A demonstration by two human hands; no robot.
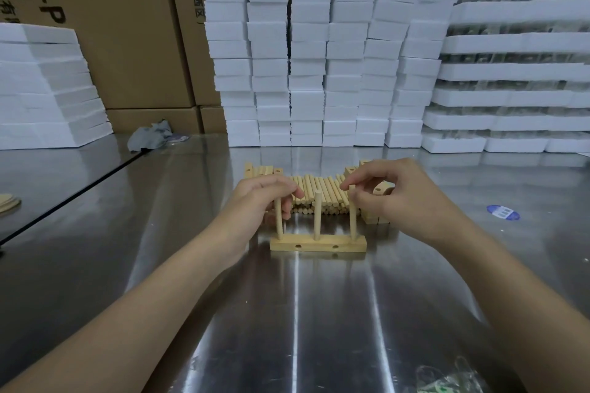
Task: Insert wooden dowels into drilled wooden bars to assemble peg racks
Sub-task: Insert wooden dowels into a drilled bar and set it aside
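A drilled wooden bar (317, 246) lies flat on the steel table with three dowels standing upright in it. My left hand (261, 198) grips the top of the left dowel (279, 220). My right hand (388, 191) pinches the top of the right dowel (352, 217) between thumb and forefinger. The middle dowel (317, 215) stands free between my hands. Behind the bar lies a pile of loose dowels (319, 196), with more drilled bars (258, 170) at its left end and others partly hidden under my right hand.
Stacks of white foam blocks (319, 51) wall off the back, with more foam (44, 86) and cardboard boxes (127, 25) at the left. A grey rag (150, 135) and a black cable (73, 195) lie at the left. A blue label (503, 212) sits at the right.
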